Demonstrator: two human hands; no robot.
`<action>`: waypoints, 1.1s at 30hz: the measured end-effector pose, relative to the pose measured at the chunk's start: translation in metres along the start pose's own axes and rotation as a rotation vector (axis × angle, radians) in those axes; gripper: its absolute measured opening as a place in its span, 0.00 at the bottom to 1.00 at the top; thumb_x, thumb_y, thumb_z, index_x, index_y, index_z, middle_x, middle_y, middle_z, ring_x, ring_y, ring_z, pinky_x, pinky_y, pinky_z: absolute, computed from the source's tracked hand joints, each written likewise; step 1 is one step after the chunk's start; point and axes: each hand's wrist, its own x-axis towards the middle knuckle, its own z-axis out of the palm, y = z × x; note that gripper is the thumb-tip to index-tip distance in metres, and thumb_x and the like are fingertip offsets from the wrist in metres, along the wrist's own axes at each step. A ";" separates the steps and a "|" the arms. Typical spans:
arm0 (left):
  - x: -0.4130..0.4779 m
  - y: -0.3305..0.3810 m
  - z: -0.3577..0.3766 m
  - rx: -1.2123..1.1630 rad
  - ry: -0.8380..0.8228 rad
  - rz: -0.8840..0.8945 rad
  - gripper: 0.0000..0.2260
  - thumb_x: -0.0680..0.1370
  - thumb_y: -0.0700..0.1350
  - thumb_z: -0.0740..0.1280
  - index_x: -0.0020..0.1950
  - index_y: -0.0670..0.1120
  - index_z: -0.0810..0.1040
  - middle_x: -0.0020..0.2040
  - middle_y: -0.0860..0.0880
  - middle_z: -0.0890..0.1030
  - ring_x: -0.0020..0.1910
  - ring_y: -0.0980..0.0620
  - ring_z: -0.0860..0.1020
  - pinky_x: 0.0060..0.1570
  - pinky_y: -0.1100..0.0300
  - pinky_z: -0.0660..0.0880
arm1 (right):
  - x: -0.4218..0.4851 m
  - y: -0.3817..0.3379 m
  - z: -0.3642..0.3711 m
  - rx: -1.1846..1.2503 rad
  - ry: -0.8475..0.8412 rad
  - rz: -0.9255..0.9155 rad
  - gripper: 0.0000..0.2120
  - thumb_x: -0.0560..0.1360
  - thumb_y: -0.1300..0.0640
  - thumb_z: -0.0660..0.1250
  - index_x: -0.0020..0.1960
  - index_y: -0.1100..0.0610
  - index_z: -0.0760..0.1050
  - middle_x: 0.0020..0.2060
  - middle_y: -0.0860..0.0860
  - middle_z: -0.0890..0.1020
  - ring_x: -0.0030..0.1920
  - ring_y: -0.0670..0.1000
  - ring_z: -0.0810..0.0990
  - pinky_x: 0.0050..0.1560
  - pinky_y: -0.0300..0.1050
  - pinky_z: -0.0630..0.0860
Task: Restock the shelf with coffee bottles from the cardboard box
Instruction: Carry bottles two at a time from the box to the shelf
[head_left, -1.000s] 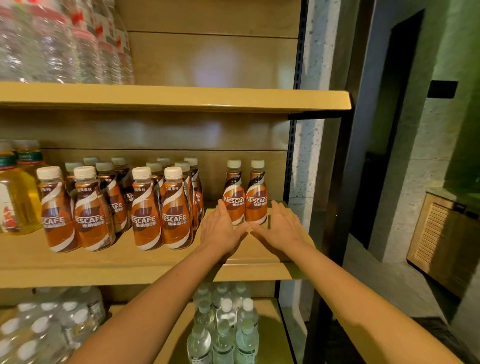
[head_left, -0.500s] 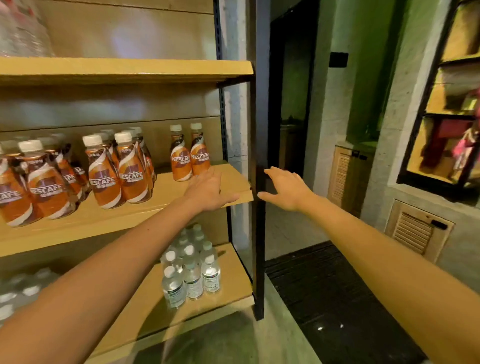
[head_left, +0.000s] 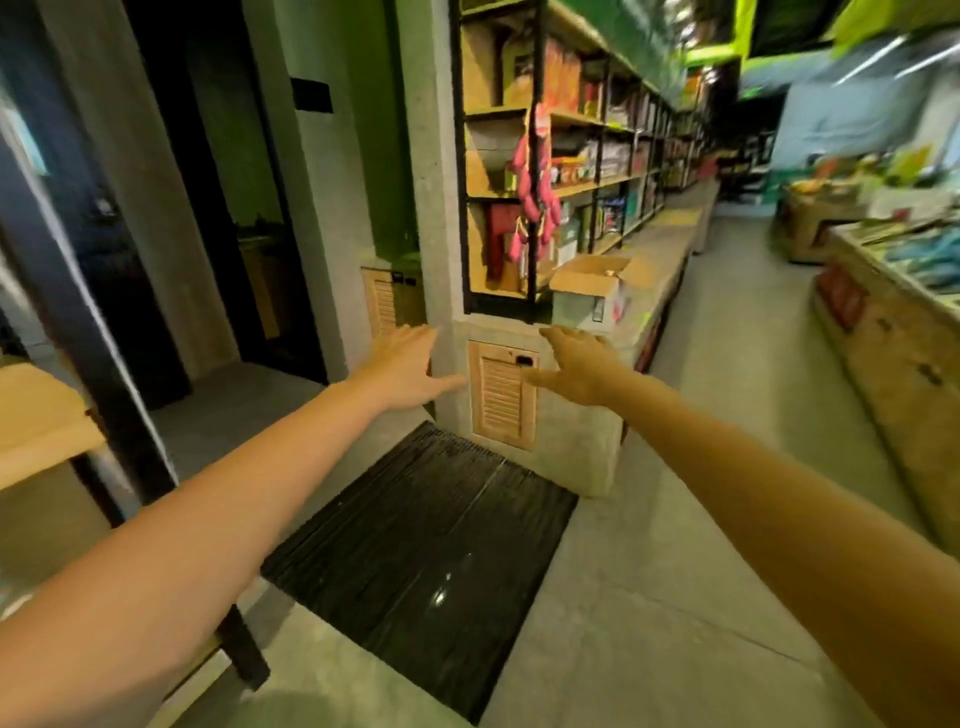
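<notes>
An open cardboard box (head_left: 597, 288) sits on a low concrete ledge (head_left: 657, 270) ahead, its flaps spread; what is inside is too blurred to tell. My left hand (head_left: 402, 366) and my right hand (head_left: 579, 366) are both stretched out in front of me, empty, fingers apart, well short of the box. Only the right end of the wooden shelf (head_left: 36, 421) shows at the left edge, next to its black upright post (head_left: 98, 358). No coffee bottles are in view.
A black ribbed floor mat (head_left: 415, 561) lies below my arms. A concrete pillar with a slatted wooden panel (head_left: 501, 397) stands just behind my hands. Stocked shelves (head_left: 597, 145) run along the aisle, and a display counter (head_left: 893, 332) lines the right side.
The view has swung right, away from the shelf of coffee bottles toward the aisle and the box. Both hands left the shelf board and now hang in the air, empty.
</notes>
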 end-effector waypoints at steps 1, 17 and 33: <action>0.016 0.015 0.009 -0.029 -0.006 0.043 0.30 0.76 0.58 0.65 0.74 0.48 0.61 0.74 0.47 0.65 0.72 0.46 0.62 0.70 0.48 0.60 | 0.003 0.022 -0.002 -0.003 0.003 0.030 0.32 0.77 0.42 0.60 0.75 0.56 0.55 0.74 0.55 0.61 0.74 0.58 0.60 0.73 0.58 0.55; 0.320 0.161 0.118 -0.046 -0.051 0.112 0.32 0.76 0.57 0.65 0.75 0.46 0.59 0.74 0.45 0.63 0.74 0.44 0.59 0.72 0.45 0.54 | 0.173 0.305 -0.028 -0.141 0.009 0.117 0.34 0.75 0.39 0.61 0.74 0.55 0.57 0.72 0.54 0.66 0.71 0.58 0.64 0.72 0.62 0.58; 0.646 0.085 0.181 -0.008 0.004 0.222 0.32 0.73 0.60 0.67 0.73 0.50 0.62 0.69 0.46 0.71 0.67 0.45 0.68 0.66 0.40 0.66 | 0.469 0.399 0.025 -0.126 0.039 0.131 0.36 0.75 0.40 0.61 0.76 0.56 0.54 0.74 0.55 0.63 0.72 0.58 0.63 0.72 0.60 0.57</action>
